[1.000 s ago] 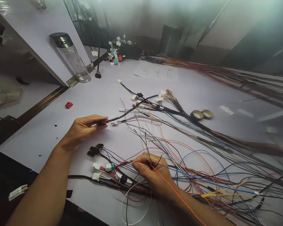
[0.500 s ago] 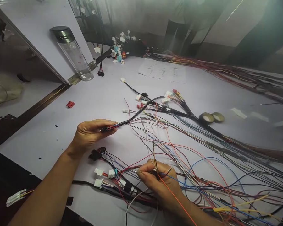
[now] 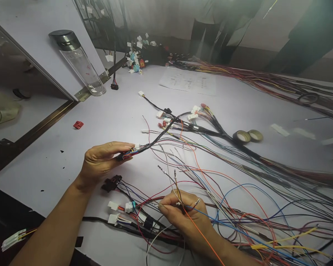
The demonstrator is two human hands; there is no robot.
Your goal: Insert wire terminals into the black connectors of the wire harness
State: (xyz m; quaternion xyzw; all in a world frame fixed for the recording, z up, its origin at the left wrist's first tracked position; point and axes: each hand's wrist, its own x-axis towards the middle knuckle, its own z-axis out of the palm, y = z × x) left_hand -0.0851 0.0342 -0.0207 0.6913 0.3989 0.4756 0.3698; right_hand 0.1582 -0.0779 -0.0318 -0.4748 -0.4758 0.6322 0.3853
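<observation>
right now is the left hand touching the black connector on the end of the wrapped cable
Touching: the head view shows the left hand pinching the black connector between its fingers.

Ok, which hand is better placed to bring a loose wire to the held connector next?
Probably the right hand: it holds several loose wires, while the left hand grips the black connector.
</observation>
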